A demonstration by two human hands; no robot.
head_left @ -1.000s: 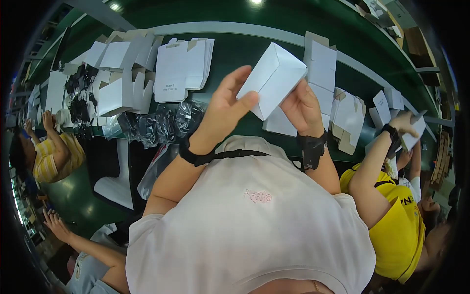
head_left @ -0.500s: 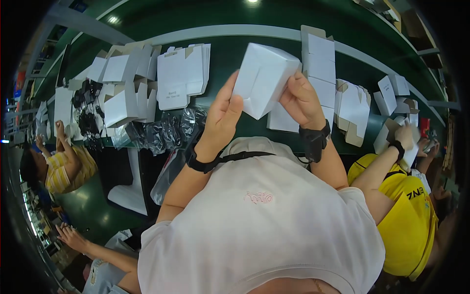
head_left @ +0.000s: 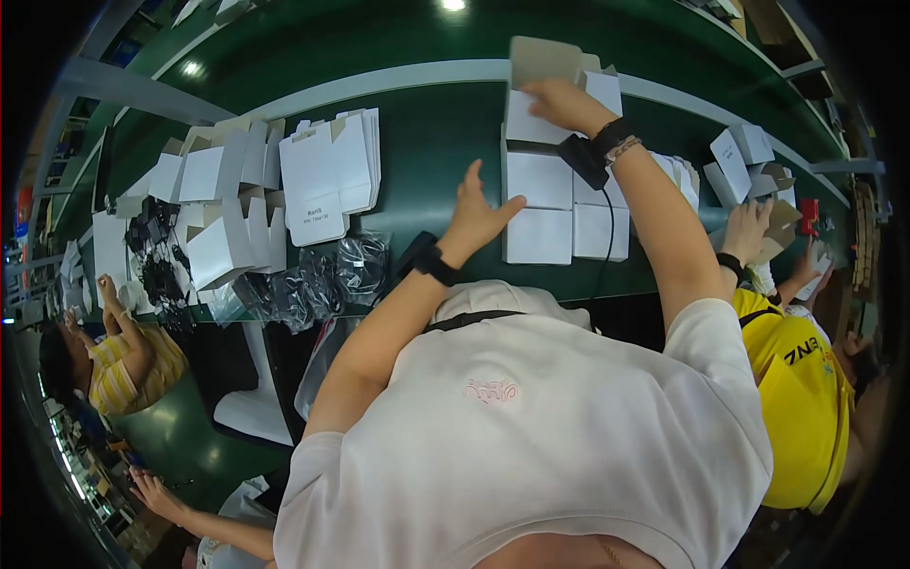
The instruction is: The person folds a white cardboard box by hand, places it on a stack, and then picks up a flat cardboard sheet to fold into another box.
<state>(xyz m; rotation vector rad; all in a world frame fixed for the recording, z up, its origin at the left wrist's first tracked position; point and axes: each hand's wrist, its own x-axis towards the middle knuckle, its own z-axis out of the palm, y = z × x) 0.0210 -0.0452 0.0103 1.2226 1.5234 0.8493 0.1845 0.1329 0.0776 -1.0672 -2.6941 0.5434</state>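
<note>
My right hand (head_left: 567, 104) reaches to the far end of a block of white boxes, its fingers stretched over a white box (head_left: 527, 121) whose grey-brown flap (head_left: 546, 61) stands up behind it. Whether the fingertips press on that box or just hover is hard to see. Nearer me, closed white boxes (head_left: 538, 235) lie side by side in rows. Just left of these, my left hand (head_left: 474, 216) hangs over the green table with thumb and fingers spread, holding nothing. Both wrists wear black bands, and a cable runs from the right one.
Flat white cartons (head_left: 330, 175) are stacked to the left, with bagged black cables (head_left: 362, 261) in front. Open boxes (head_left: 220, 248) and black adapters (head_left: 156, 228) lie farther left. At right, a co-worker's hand (head_left: 747, 232) handles a box beside more flat cartons.
The white box that both hands held up before me has left them. My right hand has swung forward to the block of boxes; my left has opened and dropped away.
</note>
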